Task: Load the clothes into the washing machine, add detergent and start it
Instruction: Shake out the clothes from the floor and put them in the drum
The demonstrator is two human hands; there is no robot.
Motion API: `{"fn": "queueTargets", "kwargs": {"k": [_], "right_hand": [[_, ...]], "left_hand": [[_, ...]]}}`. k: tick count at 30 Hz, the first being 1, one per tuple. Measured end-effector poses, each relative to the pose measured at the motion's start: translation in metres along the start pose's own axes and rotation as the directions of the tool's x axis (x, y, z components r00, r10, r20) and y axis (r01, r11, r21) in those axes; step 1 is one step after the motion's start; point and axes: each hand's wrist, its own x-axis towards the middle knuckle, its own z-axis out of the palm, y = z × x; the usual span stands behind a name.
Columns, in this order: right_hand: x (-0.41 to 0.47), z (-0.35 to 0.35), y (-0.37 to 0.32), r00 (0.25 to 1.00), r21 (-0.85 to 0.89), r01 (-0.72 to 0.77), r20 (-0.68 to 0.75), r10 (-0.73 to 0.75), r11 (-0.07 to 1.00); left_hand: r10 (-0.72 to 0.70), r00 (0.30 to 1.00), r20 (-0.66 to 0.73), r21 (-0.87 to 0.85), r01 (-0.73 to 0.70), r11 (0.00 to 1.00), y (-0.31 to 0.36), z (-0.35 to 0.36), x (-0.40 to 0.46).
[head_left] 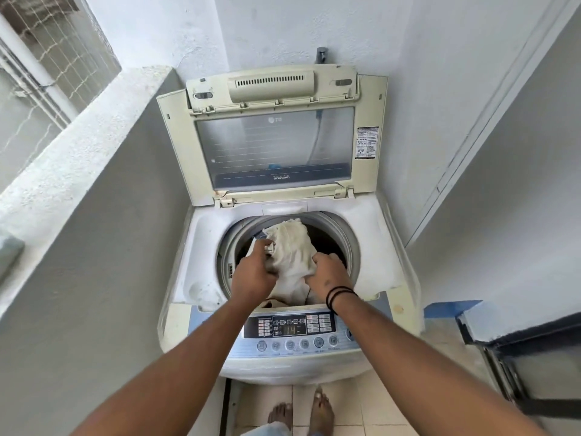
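Bright, even daylight, entering from the netted window (59, 55) at upper left. Soft shadows only; darkest patch inside the drum (330, 243), just beyond the fingers (316, 262) of the right hand. Faint sheen on the glass lid (273, 146) well above the fingers, no hard glare. Strong wide-angle distortion: walls and ledge (78, 146) bowed toward the edges, forearms stretched at the bottom. Mild softness and compression smear overall; display digits (290, 330) below the fingers legible.
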Motion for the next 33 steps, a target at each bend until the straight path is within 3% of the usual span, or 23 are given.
{"fn": "queueTargets", "kwargs": {"k": [4,7,10,14,21,27,30,33], "right_hand": [[0.007,-0.001,0.002,0.998,0.130,-0.038,-0.034,0.043,0.991],[0.005,-0.004,0.002,0.999,0.179,-0.013,-0.047,0.022,0.984],[-0.002,-0.009,0.003,0.996,0.262,-0.018,-0.084,0.041,0.965],[-0.016,-0.017,0.006,0.988,0.302,-0.025,-0.138,0.070,0.953],[-0.070,-0.038,0.024,0.921,0.410,-0.046,-0.335,0.198,0.911],[-0.171,-0.049,0.082,0.756,0.537,-0.145,-0.481,0.443,0.831],[-0.230,-0.053,0.118,0.650,0.563,-0.224,-0.521,0.553,0.795],[-0.289,-0.052,0.152,0.523,0.614,-0.287,-0.542,0.657,0.735]], "left_hand": [[0.044,0.999,0.006,-0.210,-0.042,0.977,0.003,-0.006,0.017],[0.108,0.994,0.017,-0.255,-0.100,0.962,0.001,-0.009,0.024],[0.057,0.998,0.004,-0.272,-0.054,0.961,-0.004,-0.008,0.016],[-0.034,0.998,0.054,-0.420,0.053,0.906,-0.003,0.000,-0.003],[0.182,0.968,0.172,-0.546,-0.060,0.836,0.063,0.035,-0.022],[0.388,0.847,0.363,-0.661,-0.060,0.748,0.122,0.099,-0.090],[0.502,0.724,0.473,-0.685,-0.057,0.727,0.148,0.127,-0.140],[0.615,0.581,0.533,-0.674,-0.149,0.724,0.171,0.149,-0.192]]}}
